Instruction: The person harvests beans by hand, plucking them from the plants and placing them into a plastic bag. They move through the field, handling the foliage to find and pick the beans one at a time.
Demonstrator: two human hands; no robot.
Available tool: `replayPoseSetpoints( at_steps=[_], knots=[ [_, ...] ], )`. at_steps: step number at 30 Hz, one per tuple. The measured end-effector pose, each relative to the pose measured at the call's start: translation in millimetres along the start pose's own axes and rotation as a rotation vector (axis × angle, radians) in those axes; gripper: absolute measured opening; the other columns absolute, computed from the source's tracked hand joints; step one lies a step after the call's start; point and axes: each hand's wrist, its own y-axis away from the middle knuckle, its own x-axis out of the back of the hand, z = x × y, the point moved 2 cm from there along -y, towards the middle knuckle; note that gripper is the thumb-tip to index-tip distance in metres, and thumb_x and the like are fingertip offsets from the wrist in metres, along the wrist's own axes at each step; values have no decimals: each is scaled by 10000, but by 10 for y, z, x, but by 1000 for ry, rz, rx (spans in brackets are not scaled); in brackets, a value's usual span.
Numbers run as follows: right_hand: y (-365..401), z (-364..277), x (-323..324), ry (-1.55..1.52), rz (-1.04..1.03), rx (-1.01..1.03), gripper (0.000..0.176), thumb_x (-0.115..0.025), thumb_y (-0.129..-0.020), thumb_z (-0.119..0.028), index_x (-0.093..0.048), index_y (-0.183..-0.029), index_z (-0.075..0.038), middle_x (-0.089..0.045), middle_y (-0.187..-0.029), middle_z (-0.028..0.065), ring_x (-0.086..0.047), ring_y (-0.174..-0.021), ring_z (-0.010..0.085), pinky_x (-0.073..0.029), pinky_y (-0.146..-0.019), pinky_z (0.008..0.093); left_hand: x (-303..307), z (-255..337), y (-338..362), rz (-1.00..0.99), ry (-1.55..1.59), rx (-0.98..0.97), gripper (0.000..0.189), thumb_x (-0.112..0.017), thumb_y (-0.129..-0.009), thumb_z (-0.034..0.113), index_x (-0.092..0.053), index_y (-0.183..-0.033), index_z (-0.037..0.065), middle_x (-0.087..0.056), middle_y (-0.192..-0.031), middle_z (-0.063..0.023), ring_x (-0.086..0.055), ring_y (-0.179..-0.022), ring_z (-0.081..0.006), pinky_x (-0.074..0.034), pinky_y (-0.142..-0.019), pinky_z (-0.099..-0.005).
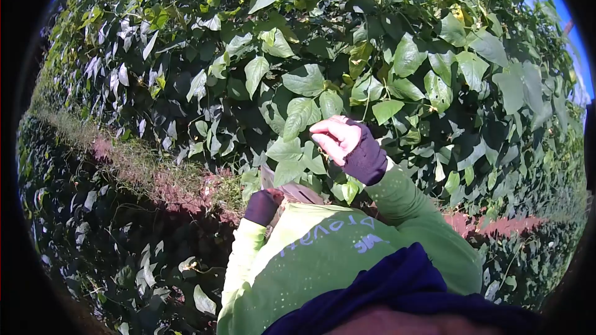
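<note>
My right hand (338, 139), in a dark fingerless sleeve, is raised in front of the leafy vines. Its fingers are bent together in a pinch beside a broad green leaf (301, 116); whatever they hold, if anything, is too small to tell. Low at my waist, my left hand (275, 195) is curled at the left edge of a whitish container (303, 195), seemingly gripping its rim. The dark cuff and my body hide part of those fingers. Leaves (287, 160) hang over the container, and its contents do not show.
A dense wall of climbing bean-like plants (403, 56) fills the view ahead. Reddish soil (186, 192) with dry grass runs along its foot at left, and more soil (496, 224) shows at right. Low leafy plants (149, 267) grow behind me at lower left.
</note>
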Motion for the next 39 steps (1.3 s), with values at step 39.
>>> replayPoseSetpoints(
  at_steps=[39],
  knots=[
    [-1499,128,-2908,-380,-696,211,164,-632,-879,-102,-682,-1012,-20,-668,-865,83,-631,-741,170,-503,-706,283,1991,-968,1358,869,732,378,213,-610,-923,118,-650,-1086,-14,-665,-832,-29,-574,-724,-78,-467,-689,-226]
  ],
)
